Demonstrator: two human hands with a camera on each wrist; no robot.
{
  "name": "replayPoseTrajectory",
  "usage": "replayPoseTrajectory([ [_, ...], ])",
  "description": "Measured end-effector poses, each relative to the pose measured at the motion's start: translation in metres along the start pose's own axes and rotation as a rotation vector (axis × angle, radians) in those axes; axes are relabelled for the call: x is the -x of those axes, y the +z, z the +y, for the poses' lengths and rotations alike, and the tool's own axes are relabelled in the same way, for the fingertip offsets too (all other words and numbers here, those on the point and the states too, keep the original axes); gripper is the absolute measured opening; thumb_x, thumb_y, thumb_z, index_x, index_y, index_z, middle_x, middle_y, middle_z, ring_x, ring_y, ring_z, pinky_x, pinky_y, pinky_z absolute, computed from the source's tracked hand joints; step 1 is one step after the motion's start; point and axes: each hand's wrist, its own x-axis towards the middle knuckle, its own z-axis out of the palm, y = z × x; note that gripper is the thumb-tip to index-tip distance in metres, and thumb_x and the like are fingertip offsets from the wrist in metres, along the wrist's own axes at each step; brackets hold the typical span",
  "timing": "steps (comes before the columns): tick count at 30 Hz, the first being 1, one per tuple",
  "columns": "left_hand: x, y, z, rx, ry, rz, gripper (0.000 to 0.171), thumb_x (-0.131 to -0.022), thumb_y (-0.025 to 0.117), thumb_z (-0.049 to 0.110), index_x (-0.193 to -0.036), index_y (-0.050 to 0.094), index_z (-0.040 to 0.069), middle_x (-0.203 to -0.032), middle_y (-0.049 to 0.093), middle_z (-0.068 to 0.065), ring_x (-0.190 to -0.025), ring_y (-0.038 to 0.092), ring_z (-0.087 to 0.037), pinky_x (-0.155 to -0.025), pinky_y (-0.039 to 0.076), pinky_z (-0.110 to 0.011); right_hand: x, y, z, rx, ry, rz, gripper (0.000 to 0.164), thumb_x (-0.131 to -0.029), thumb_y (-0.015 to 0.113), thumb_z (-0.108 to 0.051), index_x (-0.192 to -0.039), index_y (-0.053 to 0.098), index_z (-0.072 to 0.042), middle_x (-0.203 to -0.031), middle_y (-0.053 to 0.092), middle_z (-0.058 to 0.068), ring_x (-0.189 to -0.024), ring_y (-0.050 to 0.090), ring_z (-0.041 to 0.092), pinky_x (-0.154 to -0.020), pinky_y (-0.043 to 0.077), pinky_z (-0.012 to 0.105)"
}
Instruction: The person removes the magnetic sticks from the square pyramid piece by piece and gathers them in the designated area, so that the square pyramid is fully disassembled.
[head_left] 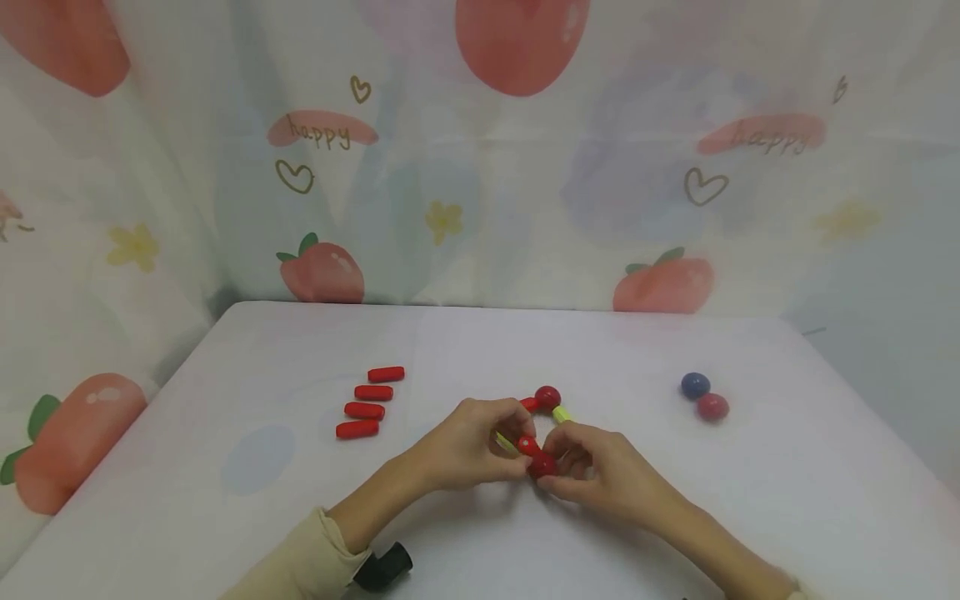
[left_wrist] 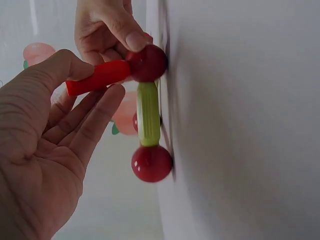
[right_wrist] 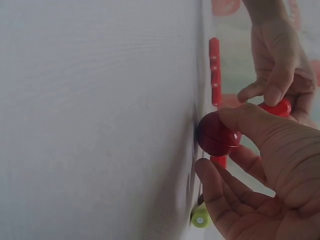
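Note:
My left hand (head_left: 476, 442) pinches a red rod (left_wrist: 102, 77) between thumb and fingers. One end of that rod meets a glossy red ball (head_left: 543, 464), which my right hand (head_left: 603, 467) holds with thumb and fingertips. In the left wrist view, a yellow-green ribbed rod (left_wrist: 148, 114) runs from this ball to another red ball (left_wrist: 152, 163) on the table. Just beyond the hands, a further red ball (head_left: 547, 397) lies with a red rod (head_left: 529, 404) and a yellow-green rod (head_left: 562, 414) against it. Fingers partly hide the joined pieces in the head view.
Several loose red rods (head_left: 364, 410) lie in a row on the white table (head_left: 465, 342), left of the hands. A blue ball (head_left: 695, 385) and a red ball (head_left: 712, 407) sit together at the right. A patterned cloth (head_left: 495, 208) hangs behind the table.

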Motion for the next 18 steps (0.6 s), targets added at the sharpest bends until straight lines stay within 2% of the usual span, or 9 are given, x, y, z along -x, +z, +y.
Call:
replayPoseTrajectory([
  [5, 0.006, -0.007, -0.005, -0.083, -0.066, 0.004, 0.025, -0.083, 0.080, -0.002, -0.102, 0.066, 0.007, -0.091, 0.072, -0.001, -0.081, 0.066, -0.002, -0.076, 0.057, -0.017, -0.001, -0.001, -0.003, 0.024, 0.049, -0.028, 0.030, -0.084, 0.085, -0.022, -0.107, 0.065, -0.016, -0.087, 0.067, -0.011, -0.078, 0.063, 0.005, -0.072, 0.056, 0.023],
  [13, 0.011, -0.009, -0.013, -0.236, -0.125, -0.004, 0.024, -0.081, 0.083, 0.005, -0.097, 0.066, 0.014, -0.085, 0.068, 0.008, -0.077, 0.061, -0.006, -0.071, 0.054, -0.018, -0.005, 0.001, -0.009, 0.067, 0.036, -0.065, 0.033, -0.085, 0.085, -0.024, -0.108, 0.062, -0.022, -0.077, 0.062, -0.012, -0.067, 0.058, 0.003, -0.064, 0.053, 0.022],
  [18, 0.011, -0.007, -0.018, -0.248, -0.155, 0.003, 0.025, -0.080, 0.085, 0.009, -0.095, 0.066, 0.016, -0.085, 0.066, 0.010, -0.078, 0.060, -0.005, -0.072, 0.054, -0.018, -0.007, 0.003, -0.010, 0.100, 0.036, -0.075, 0.034, -0.083, 0.086, -0.026, -0.107, 0.061, -0.024, -0.074, 0.060, -0.013, -0.064, 0.055, 0.002, -0.060, 0.051, 0.022],
])
